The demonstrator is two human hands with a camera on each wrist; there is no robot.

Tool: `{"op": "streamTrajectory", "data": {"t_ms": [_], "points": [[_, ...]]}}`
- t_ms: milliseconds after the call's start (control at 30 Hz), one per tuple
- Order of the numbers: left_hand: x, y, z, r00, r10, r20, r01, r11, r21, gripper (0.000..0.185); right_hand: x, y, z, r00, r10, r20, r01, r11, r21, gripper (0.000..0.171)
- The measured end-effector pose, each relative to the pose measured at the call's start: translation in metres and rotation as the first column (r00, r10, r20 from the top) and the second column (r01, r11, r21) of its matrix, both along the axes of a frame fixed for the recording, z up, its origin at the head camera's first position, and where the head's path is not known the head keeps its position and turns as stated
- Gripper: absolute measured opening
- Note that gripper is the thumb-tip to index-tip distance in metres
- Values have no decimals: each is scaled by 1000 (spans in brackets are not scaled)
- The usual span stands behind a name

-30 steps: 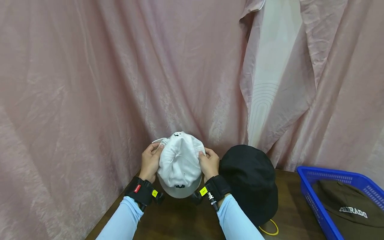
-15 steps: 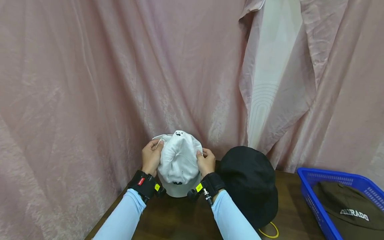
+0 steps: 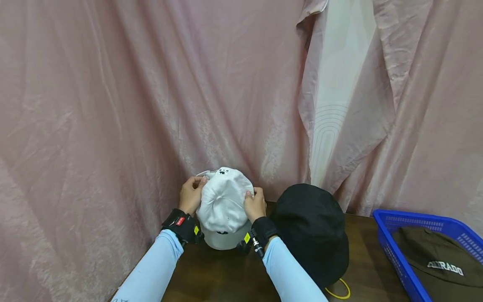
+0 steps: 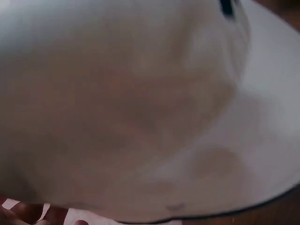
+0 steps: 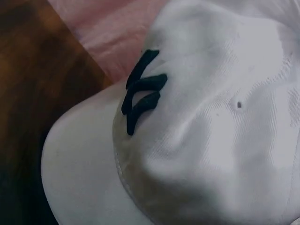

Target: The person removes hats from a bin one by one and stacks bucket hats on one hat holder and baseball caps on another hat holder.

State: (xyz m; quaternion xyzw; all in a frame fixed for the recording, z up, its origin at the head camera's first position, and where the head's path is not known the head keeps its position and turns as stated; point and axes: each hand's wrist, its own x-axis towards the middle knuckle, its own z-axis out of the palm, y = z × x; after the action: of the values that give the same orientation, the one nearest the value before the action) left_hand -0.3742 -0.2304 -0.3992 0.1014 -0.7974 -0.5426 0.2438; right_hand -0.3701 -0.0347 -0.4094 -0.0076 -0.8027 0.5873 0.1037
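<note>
A white baseball cap [image 3: 222,205] is between my two hands, its brim toward me and its back strap at the far left. My left hand [image 3: 190,195] pinches the rim near the strap. On the other side my right hand [image 3: 254,205] grips the cap's edge, thumb on top. Dark raised embroidery [image 5: 143,89] marks the cap's front in the right wrist view. The left wrist view is filled by the cap's blurred side and brim [image 4: 262,140], with fingertips low at the left corner.
A black hat [image 3: 311,230] lies right of my right forearm, a yellow loop [image 3: 341,291] by it. Farther right, a blue basket [image 3: 394,256] holds a dark brown cap [image 3: 445,256] with white lettering. Pink curtain [image 3: 226,105] hangs behind and left of the wooden table [image 3: 222,277].
The cap's crown looks rounder and less creased than a second ago. My right hand has shifted slightly left along with the cap's right edge. Both hands keep their hold.
</note>
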Motion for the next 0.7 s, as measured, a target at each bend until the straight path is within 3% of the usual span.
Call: {"op": "streamTrajectory", "data": {"t_ms": [100, 200, 400, 533, 700], "points": [[-3, -5, -2, 1000, 16, -7, -16, 995, -96, 27, -4, -2, -2, 1000, 6, -15, -6, 1000, 13, 29], [-7, -9, -3, 1000, -1, 4, 2, 992, -125, 28, -8, -4, -4, 999, 32, -5, -32, 999, 11, 30], [-12, -17, -8, 994, -99, 48, 100, 995, -30, 31, -9, -4, -12, 996, 59, 60, -58, 998, -23, 30], [-10, -21, -9, 987, -146, 62, 144, 989, 33, 31, -6, -5, -18, 999, 25, 34, -24, 999, -38, 27], [-3, -28, -10, 982, -163, 99, 164, 986, -2, 35, -2, -3, -22, 999, -20, -35, 17, 998, -62, 24]]}}
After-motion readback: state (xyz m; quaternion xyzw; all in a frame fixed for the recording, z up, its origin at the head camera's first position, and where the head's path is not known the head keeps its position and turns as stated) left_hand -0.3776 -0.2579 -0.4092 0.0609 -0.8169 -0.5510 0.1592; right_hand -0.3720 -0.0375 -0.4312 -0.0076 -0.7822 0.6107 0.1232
